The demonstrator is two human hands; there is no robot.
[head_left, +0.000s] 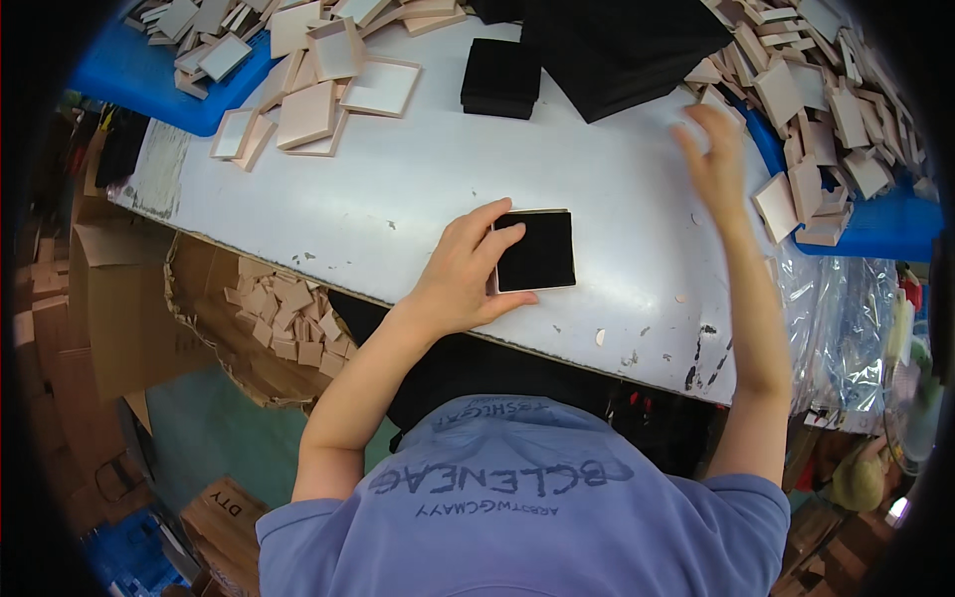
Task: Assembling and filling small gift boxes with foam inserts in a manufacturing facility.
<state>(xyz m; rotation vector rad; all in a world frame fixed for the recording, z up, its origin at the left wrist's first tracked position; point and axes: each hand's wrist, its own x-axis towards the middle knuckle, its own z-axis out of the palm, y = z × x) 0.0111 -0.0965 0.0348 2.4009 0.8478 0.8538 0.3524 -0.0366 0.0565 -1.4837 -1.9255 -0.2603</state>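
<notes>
My left hand (466, 264) grips a small, shallow square box by its left side on the white table. A black pad (542, 251) fills the box, and my index fingertip rests on the pad's upper left. The thumb lies along the box's near edge. My right hand (714, 159) is raised over the table's right side, close to a pile of pale pink box pieces (776, 204). Its fingers are apart, slightly blurred, and nothing shows in them.
At the back stand a stack of black pads (500, 80) and large black sheets (617, 50). Blue trays (189, 95) hold more box pieces at both far corners. Loose boxes (308, 114) lie at the far left. A carton (214, 338) of pink boxes sits below the table's near edge.
</notes>
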